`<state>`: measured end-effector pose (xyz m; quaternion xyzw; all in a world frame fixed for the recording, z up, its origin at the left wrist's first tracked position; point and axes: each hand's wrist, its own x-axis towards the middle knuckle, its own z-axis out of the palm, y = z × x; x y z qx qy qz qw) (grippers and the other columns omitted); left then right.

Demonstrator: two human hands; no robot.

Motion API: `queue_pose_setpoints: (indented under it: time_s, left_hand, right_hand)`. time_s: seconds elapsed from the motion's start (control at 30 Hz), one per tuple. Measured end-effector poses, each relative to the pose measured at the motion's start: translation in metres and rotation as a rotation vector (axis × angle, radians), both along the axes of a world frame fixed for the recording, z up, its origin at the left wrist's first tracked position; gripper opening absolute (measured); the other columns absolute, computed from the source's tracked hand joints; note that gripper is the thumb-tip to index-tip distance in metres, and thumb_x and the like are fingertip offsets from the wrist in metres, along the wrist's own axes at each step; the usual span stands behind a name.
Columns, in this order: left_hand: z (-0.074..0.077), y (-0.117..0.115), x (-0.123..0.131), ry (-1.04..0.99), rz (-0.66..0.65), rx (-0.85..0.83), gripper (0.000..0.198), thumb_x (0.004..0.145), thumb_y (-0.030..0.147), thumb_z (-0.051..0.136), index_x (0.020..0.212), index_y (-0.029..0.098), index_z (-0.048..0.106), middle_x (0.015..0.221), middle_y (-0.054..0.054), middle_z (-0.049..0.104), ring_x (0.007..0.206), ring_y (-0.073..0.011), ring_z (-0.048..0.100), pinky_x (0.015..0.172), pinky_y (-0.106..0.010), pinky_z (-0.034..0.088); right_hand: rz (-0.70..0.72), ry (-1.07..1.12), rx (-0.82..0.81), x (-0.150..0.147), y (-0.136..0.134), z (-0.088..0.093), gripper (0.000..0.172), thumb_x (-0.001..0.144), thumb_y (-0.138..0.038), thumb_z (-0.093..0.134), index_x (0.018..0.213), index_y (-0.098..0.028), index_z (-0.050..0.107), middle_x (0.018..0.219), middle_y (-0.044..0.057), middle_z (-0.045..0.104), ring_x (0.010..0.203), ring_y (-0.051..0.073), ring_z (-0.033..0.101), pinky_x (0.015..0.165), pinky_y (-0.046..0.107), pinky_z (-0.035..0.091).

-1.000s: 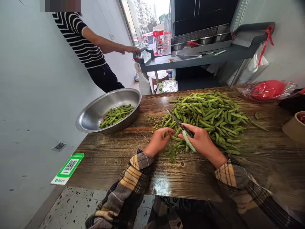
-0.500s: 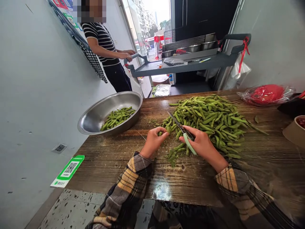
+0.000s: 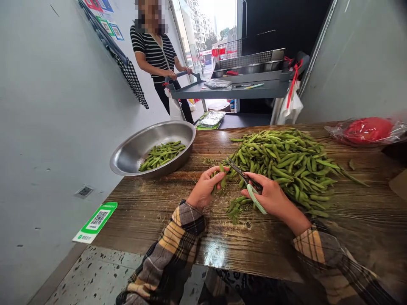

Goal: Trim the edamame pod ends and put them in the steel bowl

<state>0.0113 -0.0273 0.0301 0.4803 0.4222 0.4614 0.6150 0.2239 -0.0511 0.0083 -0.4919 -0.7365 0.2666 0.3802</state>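
My left hand (image 3: pixel 206 186) is closed on a green bean pod (image 3: pixel 221 180), held just above the wooden table (image 3: pixel 152 207). In my right hand (image 3: pixel 271 195) are scissors (image 3: pixel 246 180) with pale green handles, blades pointing toward the pod. A big heap of green pods (image 3: pixel 286 163) lies right behind both hands. Small cut pieces and a few pods (image 3: pixel 237 205) lie between my hands. To the left, at the table's corner, stands a steel bowl (image 3: pixel 133 150) with trimmed pods (image 3: pixel 162 154) inside.
A person in a striped top (image 3: pixel 154 51) holds the handle of a grey cart (image 3: pixel 235 89) beyond the table. A red thing in clear plastic (image 3: pixel 369 129) lies at the far right. A green QR sticker (image 3: pixel 95 222) is on the left wall.
My left hand has lifted a pod toward the scissor blades. The person in the striped top has stepped to the cart and taken its handle, and the cart has swung round.
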Motion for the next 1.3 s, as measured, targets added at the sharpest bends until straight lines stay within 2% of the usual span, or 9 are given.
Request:
queue_pose_setpoints:
  time_s: [0.17,0.4,0.6,0.73,0.83,1.0,1.17,1.3]
  left_hand:
    - [-0.0009,0.0006,-0.0008,-0.028,0.002,-0.024,0.032,0.076,0.04,0.069,0.096,0.014,0.07,0.072,0.001,0.055,0.047,-0.002,0.04,0.042,-0.014,0.03]
    - [-0.0028,-0.0006,0.0013,0.102,0.076,0.13,0.026,0.071,0.037,0.074,0.075,0.014,0.062,0.062,0.004,0.049,0.049,-0.0047,0.039,0.046,-0.017,0.033]
    - [-0.0022,-0.0036,0.0049,0.311,0.077,0.218,0.022,0.073,0.036,0.072,0.077,0.015,0.064,0.067,0.002,0.055,0.053,-0.0074,0.042,0.05,-0.019,0.034]
    - [-0.0014,-0.0037,0.0081,0.405,0.085,0.323,0.019,0.07,0.032,0.075,0.072,0.016,0.066,0.073,-0.001,0.061,0.069,-0.0129,0.051,0.068,-0.023,0.041]
    - [-0.0007,-0.0036,0.0088,0.419,0.078,0.36,0.017,0.07,0.031,0.075,0.072,0.016,0.067,0.076,-0.002,0.064,0.076,-0.0153,0.054,0.077,-0.025,0.041]
    - [0.0028,-0.0051,0.0073,0.425,0.021,0.344,0.017,0.076,0.033,0.069,0.08,0.018,0.072,0.077,-0.002,0.065,0.075,-0.0165,0.056,0.072,-0.025,0.043]
    - [0.0025,-0.0028,0.0028,0.468,-0.003,0.443,0.015,0.077,0.031,0.068,0.079,0.018,0.074,0.086,-0.006,0.069,0.085,-0.0192,0.059,0.082,-0.029,0.043]
    - [-0.0011,0.0015,-0.0005,0.491,-0.01,0.446,0.016,0.077,0.032,0.069,0.078,0.017,0.074,0.084,-0.006,0.069,0.083,-0.0189,0.06,0.082,-0.029,0.043]
  right_hand:
    - [0.004,-0.007,-0.002,0.0,-0.0002,-0.0002,0.053,0.077,-0.041,0.067,0.123,-0.016,0.061,0.104,0.011,0.069,0.089,0.024,0.066,0.078,0.036,0.054]
    - [0.074,-0.034,0.03,-0.0007,-0.0006,-0.0007,0.051,0.076,-0.038,0.068,0.123,-0.019,0.061,0.096,0.007,0.067,0.079,0.02,0.063,0.074,0.034,0.053]
    - [0.096,-0.053,0.012,-0.0022,-0.0013,-0.0012,0.052,0.076,-0.036,0.069,0.124,-0.019,0.059,0.095,0.006,0.065,0.079,0.019,0.062,0.074,0.033,0.051]
    - [0.093,-0.045,-0.01,-0.0037,-0.0019,-0.0013,0.054,0.076,-0.038,0.069,0.125,-0.019,0.059,0.096,0.007,0.066,0.078,0.019,0.063,0.072,0.033,0.052]
    - [0.091,-0.061,-0.004,-0.0044,-0.0024,-0.0015,0.051,0.075,-0.038,0.07,0.121,-0.019,0.061,0.093,0.006,0.067,0.072,0.018,0.062,0.068,0.032,0.052]
    - [0.074,-0.087,0.022,-0.003,-0.0031,-0.0013,0.045,0.077,-0.04,0.068,0.116,-0.019,0.066,0.094,0.009,0.07,0.079,0.022,0.065,0.07,0.033,0.052]
    - [0.093,-0.107,0.025,-0.0011,-0.0031,-0.0011,0.043,0.077,-0.038,0.068,0.116,-0.018,0.067,0.099,0.01,0.072,0.081,0.023,0.067,0.072,0.034,0.053]
    - [0.121,-0.113,0.02,-0.0005,-0.0018,-0.001,0.04,0.078,-0.037,0.067,0.113,-0.017,0.069,0.1,0.011,0.073,0.088,0.025,0.068,0.077,0.035,0.054]
